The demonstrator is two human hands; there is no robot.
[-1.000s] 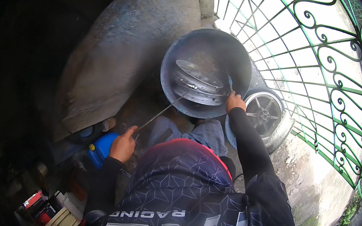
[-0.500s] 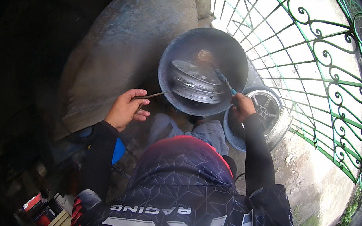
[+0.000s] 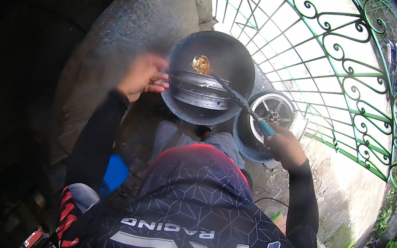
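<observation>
A large dark round basin [image 3: 237,54] holds silver wheel rims [image 3: 202,97]. My right hand [image 3: 282,145] grips a tool by its turquoise handle [image 3: 266,128]; its long dark, rough shaft reaches diagonally into the basin, where a round orange-gold glinting patch [image 3: 201,64] shows at the far end, its nature unclear. My left hand [image 3: 142,77] is at the basin's left side, fingers bent and partly apart but smeared by motion; I cannot make out whether the thin rod is still between them. A haze blurs the area around this hand.
A spoked wheel [image 3: 274,114] lies in another round container [image 3: 250,150] at the right. A green metal grille [image 3: 348,73] curves along the right side, a concrete slab [image 3: 122,20] stands left, a blue plastic container [image 3: 114,173] sits low left, and a dark hose [image 3: 273,199] lies right.
My left hand has risen toward the basin's left rim. My right hand has moved right and down, pulling the tool's handle outward. The orange patch shows more brightly. The view has shifted slightly.
</observation>
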